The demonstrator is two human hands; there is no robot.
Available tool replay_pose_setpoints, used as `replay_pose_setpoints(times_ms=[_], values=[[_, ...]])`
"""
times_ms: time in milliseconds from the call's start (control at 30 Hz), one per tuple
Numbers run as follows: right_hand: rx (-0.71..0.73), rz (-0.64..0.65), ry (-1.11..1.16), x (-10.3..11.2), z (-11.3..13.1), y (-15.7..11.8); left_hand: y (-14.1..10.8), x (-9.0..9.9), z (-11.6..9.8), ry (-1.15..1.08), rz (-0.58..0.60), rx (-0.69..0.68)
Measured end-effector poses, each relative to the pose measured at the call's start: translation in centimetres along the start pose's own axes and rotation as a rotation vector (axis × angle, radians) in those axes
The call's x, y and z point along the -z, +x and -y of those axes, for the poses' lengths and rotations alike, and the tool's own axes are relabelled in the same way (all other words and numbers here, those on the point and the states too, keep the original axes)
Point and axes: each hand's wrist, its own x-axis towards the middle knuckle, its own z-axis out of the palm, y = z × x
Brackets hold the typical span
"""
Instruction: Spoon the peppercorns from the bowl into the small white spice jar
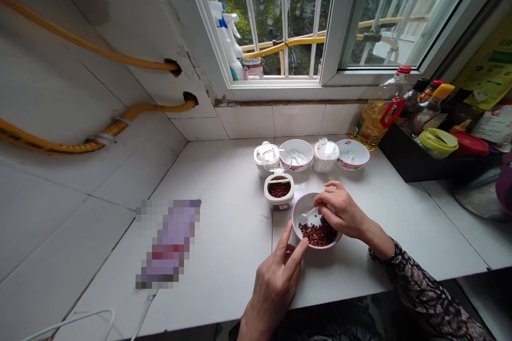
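Note:
A white bowl with a pink rim [295, 226] stands on the counter, with reddish-brown peppercorns [320, 234] heaped toward its near right side. My right hand [344, 212] is closed on a small white spoon [307, 216], whose head dips into the bowl. Stretched-out fingers of my left hand [280, 272] touch the bowl's near left rim; nothing is in that hand. Just behind the bowl, a white seasoning jar [279, 201] has its clear lid flipped up, and similar dark red grains [279, 188] show inside.
Behind are two more white jars [266, 166] [325, 164] and two floral bowls [296, 166] [353, 162]. An oil bottle [378, 117] and a black condiment box [408, 162] stand at right. A blurred purple object [172, 245] with a white cable lies left.

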Motion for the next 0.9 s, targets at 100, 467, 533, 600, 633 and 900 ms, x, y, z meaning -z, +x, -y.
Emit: replay_pose_setpoints(times_ms=[100,467,533,600,633,900], values=[[-0.058,0.034,0.147,-0.7,0.4,0.0,-0.1,-0.1,0.1,0.000,0.005,0.005],[-0.554,0.045,0.591,0.3,1.2,0.3,0.3,0.3,-0.2,0.021,-0.013,0.002],[-0.628,0.043,0.696,0.4,1.1,0.3,0.6,0.5,-0.3,0.017,-0.014,0.003],[-0.675,0.029,0.755,0.6,0.9,0.4,0.7,0.5,-0.3,-0.005,-0.001,0.013],[-0.690,0.019,0.770,0.7,0.9,0.5,0.6,0.5,-0.3,-0.017,0.001,0.023],[-0.705,-0.080,0.812,1.2,0.2,0.6,0.5,0.4,-0.3,-0.008,-0.011,0.033]])
